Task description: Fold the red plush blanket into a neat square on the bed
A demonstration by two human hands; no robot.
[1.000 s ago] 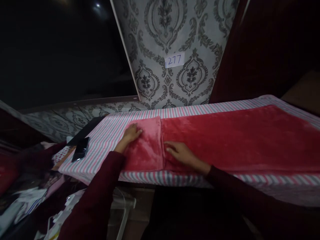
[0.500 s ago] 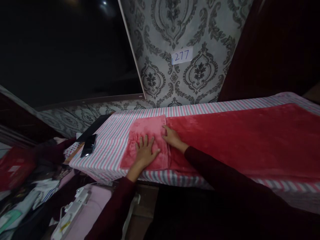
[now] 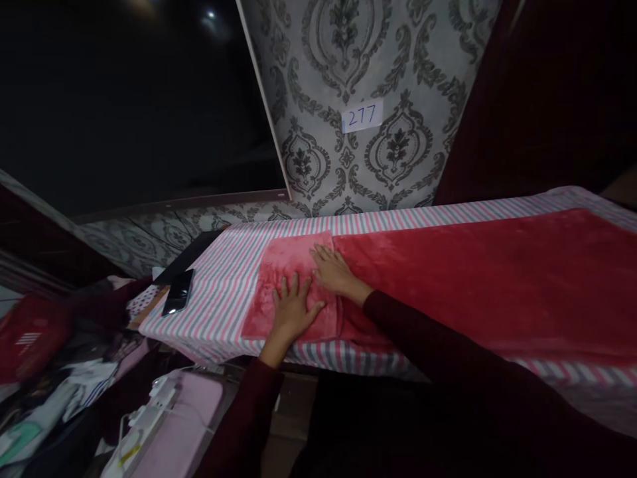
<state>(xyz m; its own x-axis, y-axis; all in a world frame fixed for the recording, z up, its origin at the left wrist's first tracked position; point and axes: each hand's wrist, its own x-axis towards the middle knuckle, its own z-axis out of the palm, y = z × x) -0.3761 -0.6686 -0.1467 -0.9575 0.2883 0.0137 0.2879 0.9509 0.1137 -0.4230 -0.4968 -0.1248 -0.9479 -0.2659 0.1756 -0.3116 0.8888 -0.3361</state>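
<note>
A long red plush blanket point(image 3: 478, 279) lies flat along a surface covered by a striped cloth point(image 3: 213, 285). Its left end is folded over into a lighter, pinkish flap point(image 3: 293, 249). My left hand point(image 3: 292, 311) rests on this flap with fingers spread, nearer the front edge. Just to the right and farther back, my right hand point(image 3: 332, 269) lies palm down across the flap's right edge, fingers stretched out. Neither hand grips the fabric.
A phone point(image 3: 178, 291) lies on the cloth's left end. Behind stand a large dark screen point(image 3: 139, 99) and a patterned wall with a paper marked 277 point(image 3: 362, 116). Lower left, a power strip point(image 3: 149, 415) lies on a pink pad, beside heaped clothes point(image 3: 84, 378).
My right hand has shifted left from the flap's edge onto the flap and flattened. My left hand stays spread on the flap, slightly farther right in view.
</note>
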